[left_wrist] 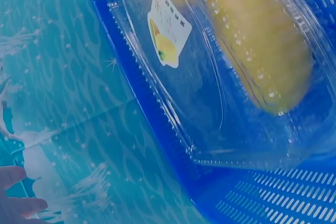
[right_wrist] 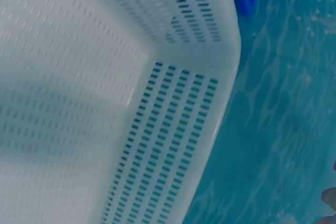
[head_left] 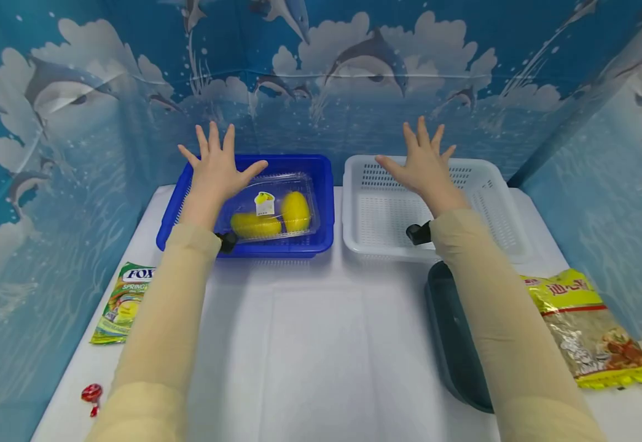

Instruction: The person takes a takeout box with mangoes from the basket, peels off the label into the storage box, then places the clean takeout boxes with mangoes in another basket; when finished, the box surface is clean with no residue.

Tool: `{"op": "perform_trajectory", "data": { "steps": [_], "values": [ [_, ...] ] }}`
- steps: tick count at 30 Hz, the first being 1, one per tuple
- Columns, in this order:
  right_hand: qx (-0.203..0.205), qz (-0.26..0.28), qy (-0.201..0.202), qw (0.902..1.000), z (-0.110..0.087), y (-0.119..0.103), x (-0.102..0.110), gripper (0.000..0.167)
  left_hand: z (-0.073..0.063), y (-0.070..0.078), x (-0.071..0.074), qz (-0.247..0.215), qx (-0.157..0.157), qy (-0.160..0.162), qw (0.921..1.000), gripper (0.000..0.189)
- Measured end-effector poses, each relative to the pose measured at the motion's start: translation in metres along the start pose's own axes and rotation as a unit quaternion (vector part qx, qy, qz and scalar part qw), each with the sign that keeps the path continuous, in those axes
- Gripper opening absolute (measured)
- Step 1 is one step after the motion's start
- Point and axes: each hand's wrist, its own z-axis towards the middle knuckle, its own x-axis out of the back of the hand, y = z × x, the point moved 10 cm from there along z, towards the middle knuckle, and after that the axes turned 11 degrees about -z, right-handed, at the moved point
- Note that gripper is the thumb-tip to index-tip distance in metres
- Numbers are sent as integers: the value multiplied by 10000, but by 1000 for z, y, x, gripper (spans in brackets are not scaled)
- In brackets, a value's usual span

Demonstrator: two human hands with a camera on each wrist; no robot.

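My left hand (head_left: 214, 172) is held over the left part of a blue basket (head_left: 325, 215), fingers spread and nothing in them. In that basket lies a clear plastic box (head_left: 303, 184) with a fruit label and two yellow mangoes (head_left: 295, 212), seen close up in the left wrist view as a yellow fruit (left_wrist: 262, 40) under the lid. My right hand (head_left: 426, 169), also spread and holding nothing, hovers above a white basket (head_left: 376, 215). Perforated walls of the white basket (right_wrist: 168, 129) fill much of the right wrist view. Only fingertips show in both wrist views.
A green FOX'S candy bag (head_left: 124, 304) and a red lollipop (head_left: 92, 393) lie at the left. On the right are a dark green tray (head_left: 453, 331), partly under my right forearm, and a yellow food bag (head_left: 591, 331). A dolphin-print curtain (head_left: 354, 92) surrounds the white table (head_left: 321, 344).
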Motion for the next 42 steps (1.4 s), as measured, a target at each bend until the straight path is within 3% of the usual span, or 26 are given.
{"op": "perform_trajectory", "data": {
  "steps": [9, 20, 29, 35, 42],
  "values": [
    [311, 109, -82, 9994, -5, -42, -10, 93, -21, -24, 17, -588, 76, 365, 9976, 99],
    [683, 563, -219, 9958, -15, -99, -52, 84, -61, -83, 15, -792, 453, 521, 9945, 83],
    [991, 1002, -242, 9897, -26, -139, -73, 73, -85, -125, -1, -936, 865, 319, 9913, 70],
    [954, 1145, -280, 9884, -27, -153, -80, 69, -96, -146, -5, -1069, 913, 190, 9899, 65],
    [714, 1323, -781, 9856, -24, -161, -92, 73, -100, -162, -16, -1234, 1069, -422, 9857, 63]
  ]
}}
